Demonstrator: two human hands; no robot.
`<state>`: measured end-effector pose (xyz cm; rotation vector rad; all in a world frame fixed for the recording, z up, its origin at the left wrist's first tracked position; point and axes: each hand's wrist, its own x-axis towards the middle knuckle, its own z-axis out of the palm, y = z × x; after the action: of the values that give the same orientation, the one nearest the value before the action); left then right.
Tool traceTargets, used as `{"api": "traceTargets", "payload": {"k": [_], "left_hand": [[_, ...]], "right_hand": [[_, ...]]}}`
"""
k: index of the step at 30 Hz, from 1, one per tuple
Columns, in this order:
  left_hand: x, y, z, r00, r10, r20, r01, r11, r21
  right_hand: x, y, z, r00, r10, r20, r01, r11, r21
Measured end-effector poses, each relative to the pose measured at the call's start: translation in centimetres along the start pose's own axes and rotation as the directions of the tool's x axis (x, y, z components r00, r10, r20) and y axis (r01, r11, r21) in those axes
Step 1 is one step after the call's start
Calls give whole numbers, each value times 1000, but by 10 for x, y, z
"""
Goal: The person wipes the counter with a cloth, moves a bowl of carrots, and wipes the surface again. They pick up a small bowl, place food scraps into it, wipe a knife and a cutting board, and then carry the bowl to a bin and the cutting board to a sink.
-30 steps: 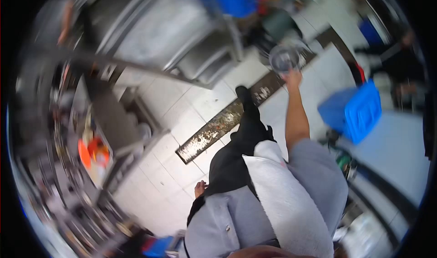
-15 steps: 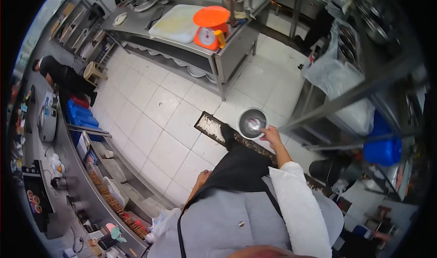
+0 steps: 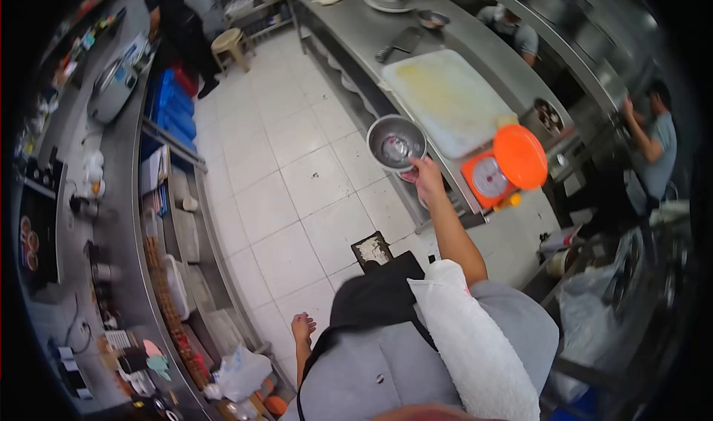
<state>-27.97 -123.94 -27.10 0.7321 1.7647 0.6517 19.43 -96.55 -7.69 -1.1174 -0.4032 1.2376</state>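
My right hand (image 3: pixel 427 181) grips the rim of a round metal bowl (image 3: pixel 380 140), thumb at the edge. The bowl is tilted so its shiny inside shows; what, if anything, lies in it I cannot make out. It is held out beside the steel table's near edge. Close to its right, on that table, stand a white cutting board (image 3: pixel 438 98) with a yellow stain and an orange kitchen scale (image 3: pixel 489 177) with a round pan. Low at my left side hangs my left hand (image 3: pixel 303 327), fingers loosely bent and apart, with nothing seen in it.
A cleaver (image 3: pixel 401 43) and a small bowl (image 3: pixel 433 20) lie on the steel table (image 3: pixel 327 21). Along the left runs a long counter (image 3: pixel 137 190) with shelves. A stool (image 3: pixel 233 47) stands far back. One person works at the left, two others at the right.
My view has turned and come nearer to the steel table. The bowl in my right hand is now beside that table's edge. My left hand shows more fully, away from my body.
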Motion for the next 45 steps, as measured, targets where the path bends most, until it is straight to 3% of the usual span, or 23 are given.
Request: {"api": "traceTargets", "payload": {"k": [1, 3, 4, 8, 13, 21, 24, 26, 27, 29, 30, 31, 32, 35, 37, 38, 39, 41, 42, 43, 44, 45], "left_hand": [[-2, -7, 0, 995, -99, 20, 101, 968, -232], [-7, -17, 1, 954, -293, 61, 259, 707, -657], [-10, -25, -6, 923, -383, 33, 280, 609, -742], [-7, -35, -24, 813, -538, -223, 248, 667, -703], [76, 24, -17, 807, -523, -274, 239, 714, -658], [212, 221, -4, 955, -207, -212, 102, 901, -421], [221, 295, -26, 937, -72, -341, -79, 910, -408], [221, 326, -35, 886, -25, -463, -186, 896, -404], [218, 331, -35, 856, -18, -516, -226, 886, -404], [213, 306, -23, 822, -122, -557, -153, 894, -422], [206, 291, -5, 829, -178, -531, -110, 878, -467], [226, 214, 3, 825, -324, -463, 15, 832, -555], [217, 205, 13, 821, -378, -427, 110, 839, -532], [178, 191, 53, 861, -428, -276, 348, 890, -295], [159, 192, 75, 881, -429, -200, 404, 902, -154], [150, 191, 87, 888, -427, -169, 417, 904, -94], [142, 187, 99, 896, -419, -143, 419, 907, -37], [126, 176, 129, 912, -392, -119, 397, 918, 19], [122, 168, 144, 937, -334, -107, 345, 932, 108], [119, 160, 160, 975, -207, -78, 221, 927, 303], [118, 159, 174, 997, -70, -40, 81, 847, 526], [116, 157, 185, 998, -20, -51, 47, 793, 607]], "right_hand": [[20, -7, 17, 1000, 13, 26, -13, 1000, -24], [63, -20, 48, 1000, 28, -9, -28, 1000, -6], [91, -24, 58, 1000, 1, 18, -1, 1000, -2], [168, -40, 103, 999, -52, -6, 52, 994, 92], [257, -75, 136, 987, -132, -86, 148, 966, 213], [440, -145, 125, 983, -77, -166, 113, 969, 218], [502, -186, 143, 950, -98, -296, 137, 984, 112], [541, -213, 155, 959, -127, -255, 159, 981, 107], [563, -225, 159, 961, -156, -229, 184, 977, 107], [605, -240, 166, 969, -235, -72, 243, 961, 135], [630, -248, 169, 968, -186, -169, 217, 959, 183], [643, -253, 172, 955, -226, -190, 263, 945, 194], [641, -264, 187, 938, -208, -278, 255, 956, 147], [673, -269, 191, 943, -213, -256, 248, 962, 112], [703, -274, 194, 958, -90, -273, 143, 973, 180], [709, -270, 195, 962, -164, -220, 199, 969, 149], [705, -260, 196, 960, -233, -157, 253, 960, 122], [676, -245, 221, 929, -362, -80, 345, 922, -177], [666, -225, 235, 910, -407, -82, 379, 895, -235], [679, -187, 238, 907, -415, 75, 422, 886, -194], [679, -151, 252, 929, -339, 145, 367, 894, -257], [673, -118, 260, 918, -185, 350, 315, 876, -365]]}}
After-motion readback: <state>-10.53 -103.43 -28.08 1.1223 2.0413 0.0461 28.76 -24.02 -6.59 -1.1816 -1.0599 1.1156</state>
